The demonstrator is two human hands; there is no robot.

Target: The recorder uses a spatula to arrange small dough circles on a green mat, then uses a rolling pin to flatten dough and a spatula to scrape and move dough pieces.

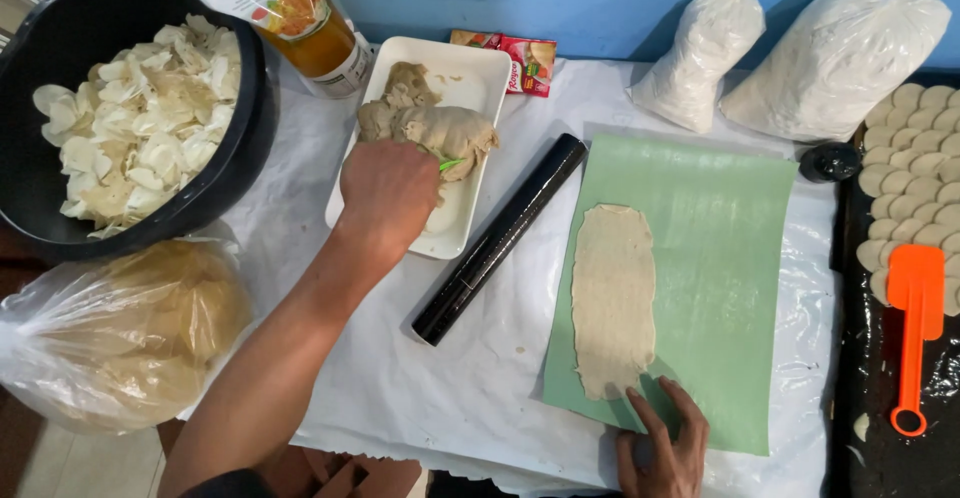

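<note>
White plastic sheeting covers the table (pixel 480 378), leaving open room near the middle, between the black rolling pin (pixel 500 238) and the near edge. A black tub (pixel 215 173) of pale chips fills the far left; two white bags (pixel 780 53) sit far right. One green mat (pixel 720 258) carries a long, flattened, beige dough strip (pixel 612 298). The right hand (pixel 662 448) presses flat, fingers spread, on the mat's near edge. The left hand (pixel 388 193) is closed on a green tool, at the lumpy dough mound (pixel 435 123) in the white tray (pixel 470 83).

Head camera looks steeply down, close over the table (pixel 470 378).
</note>
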